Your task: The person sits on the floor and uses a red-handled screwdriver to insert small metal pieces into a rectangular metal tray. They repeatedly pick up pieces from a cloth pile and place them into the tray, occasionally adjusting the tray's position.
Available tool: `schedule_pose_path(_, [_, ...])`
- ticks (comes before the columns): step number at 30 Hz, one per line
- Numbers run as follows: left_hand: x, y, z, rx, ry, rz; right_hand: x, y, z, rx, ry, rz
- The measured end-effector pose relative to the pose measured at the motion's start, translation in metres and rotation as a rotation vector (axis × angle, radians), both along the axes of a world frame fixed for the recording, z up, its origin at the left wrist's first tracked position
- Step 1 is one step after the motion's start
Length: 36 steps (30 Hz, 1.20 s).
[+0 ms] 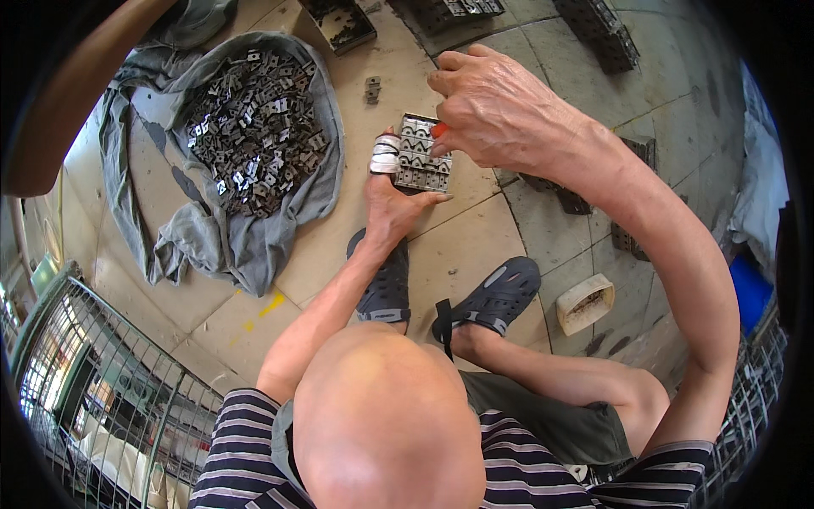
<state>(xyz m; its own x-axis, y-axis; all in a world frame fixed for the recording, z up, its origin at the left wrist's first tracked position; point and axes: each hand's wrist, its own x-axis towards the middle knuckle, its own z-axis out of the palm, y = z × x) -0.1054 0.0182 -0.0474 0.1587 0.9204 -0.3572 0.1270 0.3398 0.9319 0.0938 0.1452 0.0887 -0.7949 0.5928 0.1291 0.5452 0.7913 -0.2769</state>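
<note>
A small rectangular metal tray (410, 180) with rows of formed metal pieces sits on the floor in front of my feet. My left hand (394, 204) grips its near left corner, thumb along the near edge, fingers up the left side. White wrapping (385, 154) covers one of those fingers. Over the tray's right side, my right hand (496, 110) is closed, knuckles up. An orange-red thing (438, 130) shows at its fingertips; the rest is hidden by the hand. Left of the tray, a heap of small metal pieces (254, 127) lies on a grey cloth (326, 182).
Loose metal pieces (372, 90) lie beyond the tray. A dark box of parts (339, 24) and a metal block (598, 34) stand farther off. At right is a cream container (585, 304). A wire rack (110, 365) stands at left. Another person's bare limb (76, 93) enters upper left.
</note>
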Motion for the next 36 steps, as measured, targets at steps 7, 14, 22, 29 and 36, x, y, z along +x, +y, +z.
schedule_pose_path(7, [-0.009, 0.003, 0.000, -0.065, 0.124, -0.108, -0.011, -0.017, -0.018, -0.096, -0.070, -0.229])
schedule_pose_path(14, [-0.015, 0.014, 0.005, -0.009, 0.141, -0.162, 0.005, -0.001, -0.034, -0.632, 0.102, -0.265])
schedule_pose_path(22, [-0.016, 0.019, 0.000, -0.099, 0.128, -0.173, 0.006, -0.009, -0.052, -1.329, 0.338, -0.413])
schedule_pose_path(29, [-0.015, 0.013, -0.003, -0.093, 0.121, -0.158, -0.003, -0.030, -0.044, -1.260, 0.618, -0.770])
schedule_pose_path(36, [-0.009, 0.010, -0.004, -0.026, 0.094, -0.100, -0.011, -0.042, -0.052, -1.245, 0.825, -0.997])
